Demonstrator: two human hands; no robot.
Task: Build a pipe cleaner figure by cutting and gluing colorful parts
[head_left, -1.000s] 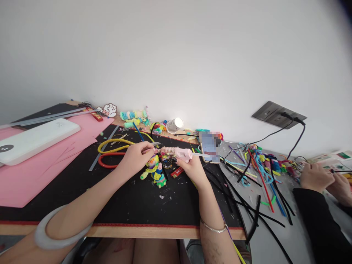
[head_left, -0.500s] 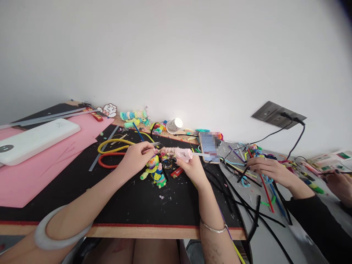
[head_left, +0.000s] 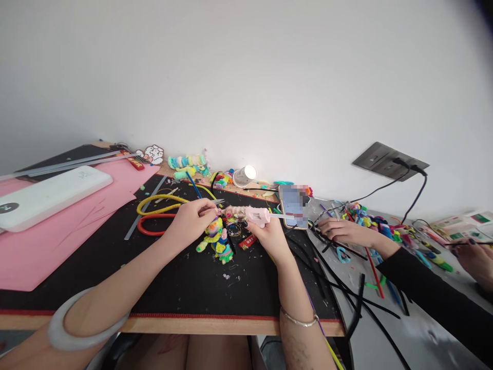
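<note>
My right hand [head_left: 265, 234] is wrapped round a pink glue gun [head_left: 259, 216], with a clear glue stick jutting from its rear. Its nozzle end points left toward the fingertips of my left hand [head_left: 196, 213]. Those fingers are pinched at the top of a colourful pipe-cleaner figure [head_left: 222, 247] in yellow, blue and green. A small pinkish bit shows at the fingertips, too small to name. Behind the left fingers, metal blade tips [head_left: 219, 201] stick out. Yellow-and-red loop handles [head_left: 154, 224] lie on the black mat [head_left: 169, 288] beside my left wrist.
A phone [head_left: 295, 208] leans at the back right, near a paper cup [head_left: 245, 176]. Pink sheets [head_left: 69, 226] bear a white device [head_left: 57, 198] on the left. Black strips [head_left: 346, 288] cross to the grey table, where a co-worker's hand [head_left: 346, 231] reaches among pipe cleaners.
My hands, the glue gun and the figure stay almost still. The co-worker's hand on the right has moved left, toward the phone and the black strips.
</note>
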